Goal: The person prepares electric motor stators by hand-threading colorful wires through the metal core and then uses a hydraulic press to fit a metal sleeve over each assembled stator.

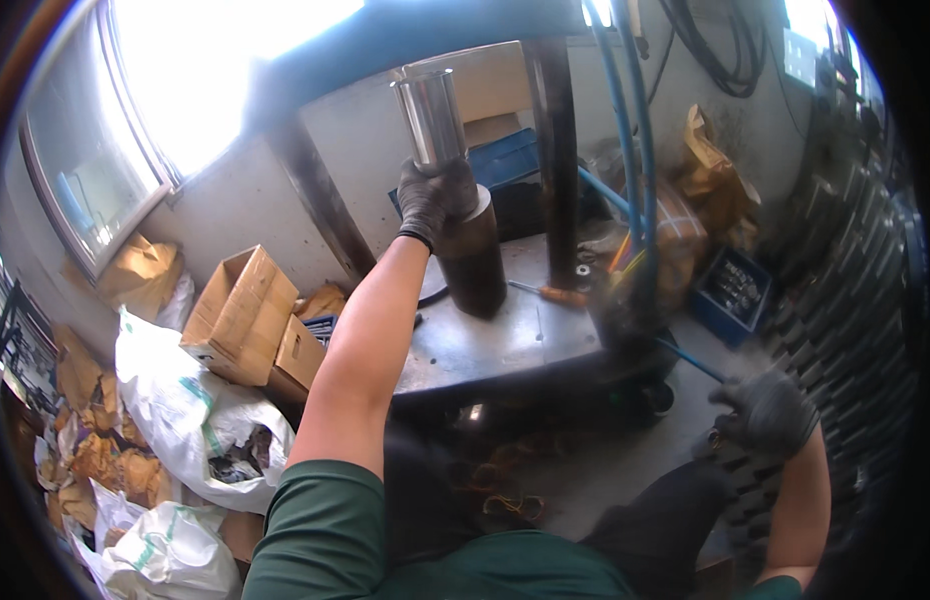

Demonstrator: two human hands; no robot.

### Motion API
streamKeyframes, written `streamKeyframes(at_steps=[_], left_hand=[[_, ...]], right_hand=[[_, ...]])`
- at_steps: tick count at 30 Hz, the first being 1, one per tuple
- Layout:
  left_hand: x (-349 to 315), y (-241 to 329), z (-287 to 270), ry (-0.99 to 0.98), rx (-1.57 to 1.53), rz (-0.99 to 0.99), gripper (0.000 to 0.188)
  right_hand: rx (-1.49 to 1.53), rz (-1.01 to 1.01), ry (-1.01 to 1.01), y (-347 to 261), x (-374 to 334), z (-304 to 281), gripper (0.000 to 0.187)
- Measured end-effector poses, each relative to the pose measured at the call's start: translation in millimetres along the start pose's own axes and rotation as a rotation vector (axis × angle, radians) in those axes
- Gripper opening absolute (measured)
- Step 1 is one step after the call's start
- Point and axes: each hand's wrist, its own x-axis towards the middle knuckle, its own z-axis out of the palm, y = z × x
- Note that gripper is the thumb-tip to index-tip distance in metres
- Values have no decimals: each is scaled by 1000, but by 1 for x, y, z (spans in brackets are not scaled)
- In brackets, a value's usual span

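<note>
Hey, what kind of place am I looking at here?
Probably a small metalworking workshop: a gloved left hand grips a steel cylinder on a press table, with hoses and a blue parts bin.

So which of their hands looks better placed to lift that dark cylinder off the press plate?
Probably the left hand: it already grips the top of the dark cylinder. The right hand is low and far right, on a blurred lever.
</note>
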Motion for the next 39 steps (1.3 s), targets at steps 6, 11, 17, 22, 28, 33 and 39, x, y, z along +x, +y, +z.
streamKeyframes(at_steps=[6, 11, 17, 22, 28, 33, 39], left_hand=[[18, -16, -44, 50, -55, 20, 66], [-6, 5, -12, 54, 40, 26, 73], [1, -10, -11, 113, -31, 54, 67], [-9, 4, -38, 77, -16, 76, 67], [-13, 16, -21, 47, -83, 35, 64], [-14, 13, -29, 30, -88, 40, 63], [-16, 21, -24, 19, -91, -23, 63]], right_hand=[[61, -146, -304, -12, -12, 40, 34], [48, 45, -175, -27, -56, 70, 31], [179, 206, 42, -55, -53, 63, 27], [292, 239, 46, -62, -34, 63, 21], [214, 267, 59, -73, -39, 45, 20], [199, 247, 70, -70, -36, 53, 22], [196, 262, 80, -66, -39, 56, 23]])
